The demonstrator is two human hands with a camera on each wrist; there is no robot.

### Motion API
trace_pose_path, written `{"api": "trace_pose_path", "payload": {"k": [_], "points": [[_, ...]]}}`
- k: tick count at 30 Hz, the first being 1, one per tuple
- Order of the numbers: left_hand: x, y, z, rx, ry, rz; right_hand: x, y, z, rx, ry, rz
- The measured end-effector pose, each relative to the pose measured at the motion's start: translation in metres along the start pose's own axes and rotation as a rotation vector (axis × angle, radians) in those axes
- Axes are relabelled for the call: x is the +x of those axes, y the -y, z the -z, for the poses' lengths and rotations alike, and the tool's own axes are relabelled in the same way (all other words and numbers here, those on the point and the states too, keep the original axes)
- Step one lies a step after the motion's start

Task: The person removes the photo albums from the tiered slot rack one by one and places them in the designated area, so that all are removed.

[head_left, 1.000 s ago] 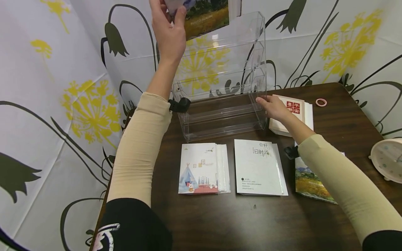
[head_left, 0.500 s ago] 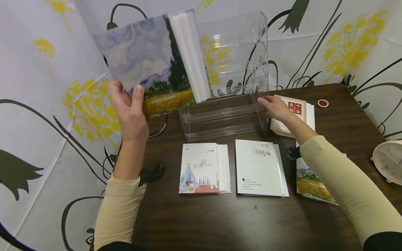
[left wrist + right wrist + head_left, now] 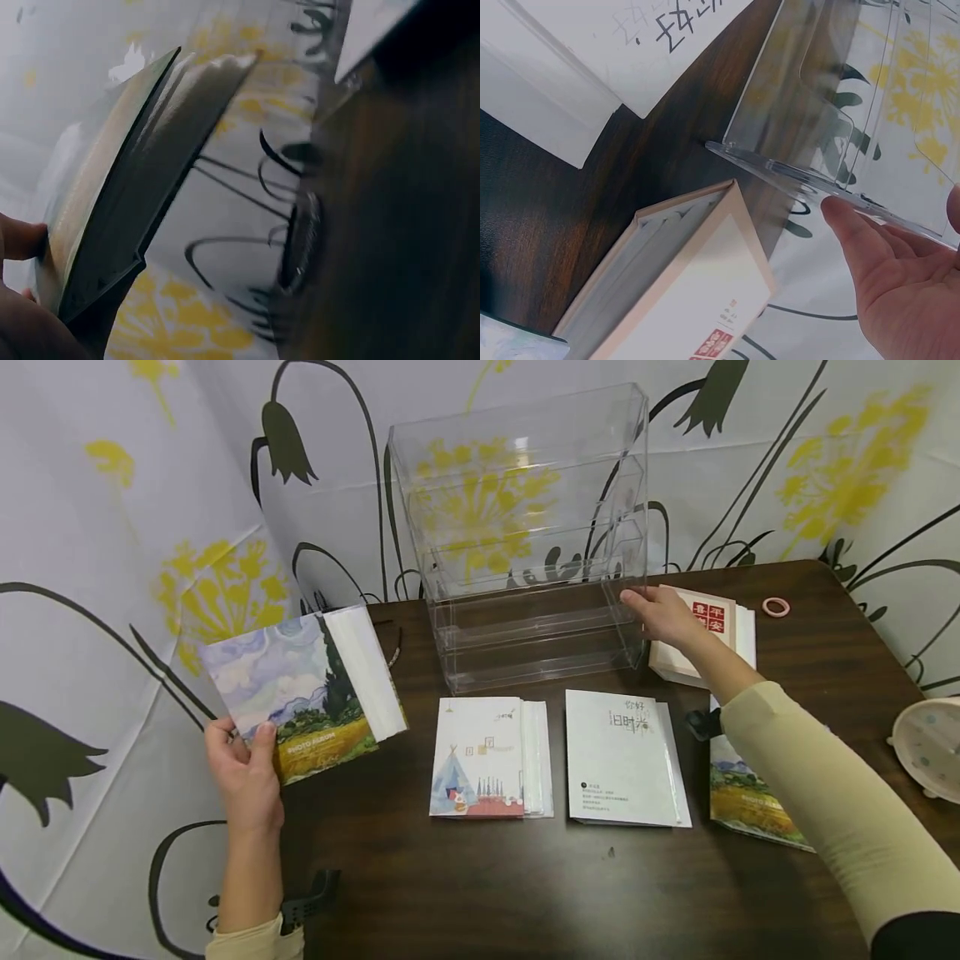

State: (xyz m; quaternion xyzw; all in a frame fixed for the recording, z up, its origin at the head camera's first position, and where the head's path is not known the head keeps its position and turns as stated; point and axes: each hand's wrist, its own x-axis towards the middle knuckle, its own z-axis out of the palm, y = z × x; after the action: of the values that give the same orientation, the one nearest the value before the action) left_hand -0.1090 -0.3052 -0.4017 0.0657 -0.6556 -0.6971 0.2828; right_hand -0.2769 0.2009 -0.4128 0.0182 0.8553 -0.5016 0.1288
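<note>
My left hand [image 3: 251, 785] grips a photo album [image 3: 300, 693] by its lower left corner, thumb on the painted landscape cover. The album is tilted in the air at the left, its white page edges facing right. In the left wrist view, the album [image 3: 112, 172] is seen edge-on, covers slightly spread. At the back stands a clear acrylic tiered rack [image 3: 540, 675] with bare shelves. My right hand [image 3: 667, 618] holds the rack's right side wall; in the right wrist view, thumb and fingers [image 3: 847, 225] lie on either side of that clear panel.
In front of the rack lie a white album with a tent drawing [image 3: 480, 760] and a plain white album [image 3: 622, 777]. Another landscape album [image 3: 753, 802] is partly under my right forearm. A beige album [image 3: 718, 610], a pink ring [image 3: 776, 607] and a round clock [image 3: 930, 747] are at the right.
My left hand has brought the landscape album down and left, from in front of the rack's top to the table's left side. The right hand stays on the rack.
</note>
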Motion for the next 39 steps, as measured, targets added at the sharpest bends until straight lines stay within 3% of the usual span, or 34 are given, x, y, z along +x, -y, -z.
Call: {"api": "trace_pose_path", "payload": {"k": [3, 5, 9, 12, 15, 22, 39], "points": [[0.001, 0.01, 0.018, 0.172, -0.023, 0.105, -0.001, 0.0, 0.001, 0.0, 0.001, -0.001], [0.001, 0.018, 0.027, 0.281, -0.003, 0.204, -0.001, 0.0, 0.001, -0.004, 0.004, -0.005], [0.002, 0.033, 0.04, 0.399, 0.093, 0.421, -0.001, 0.001, 0.0, 0.002, 0.005, -0.004], [0.001, 0.044, 0.045, 0.453, 0.185, 0.52, -0.001, 0.0, -0.001, 0.002, 0.008, -0.007], [-0.001, 0.052, 0.049, 0.508, 0.246, 0.538, -0.001, 0.0, -0.001, -0.004, 0.005, -0.004], [-0.004, 0.063, 0.048, 0.639, 0.308, 0.495, 0.0, 0.001, 0.0, 0.015, 0.004, -0.001], [-0.009, 0.065, 0.048, 0.811, 0.329, 0.49, 0.001, 0.0, 0.001, 0.027, 0.002, 0.0]]}}
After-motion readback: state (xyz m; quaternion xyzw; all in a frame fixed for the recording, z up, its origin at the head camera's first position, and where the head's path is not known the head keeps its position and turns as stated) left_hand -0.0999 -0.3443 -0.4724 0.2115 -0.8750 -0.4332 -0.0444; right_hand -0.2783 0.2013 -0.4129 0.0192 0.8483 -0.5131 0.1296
